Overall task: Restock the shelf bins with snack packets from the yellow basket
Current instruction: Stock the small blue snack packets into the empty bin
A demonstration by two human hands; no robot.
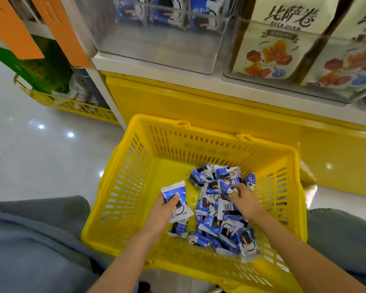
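**Small Soft Packets, Easy to Grab**

The packets [220, 210] are blue and white. They lie in a loose pile on the right side of the yellow basket [123, 187]. They look light, thin and crinkly. The shiny wrap is likely slippery, so a pinch on a flat sealed edge should hold best. What is inside could crack, so squeeze gently.

The left hand [164, 210] grips a flat packet [174, 192], with the thumb on top. The right hand [244, 200] is down in the pile, and its fingers [235, 191] curl round one packet there.

The words on the packets are too blurry to read. One white back shows a barcode [227, 207].

Above the basket is a white shelf [178, 79] with a clear bin [156, 51]. More blue packets sit at the back of the bin, and the front has room. To the right stand cream boxes [283, 39] with big writing, 比萨卷, and pictures of red and orange food. The small letters under it are hard to read.
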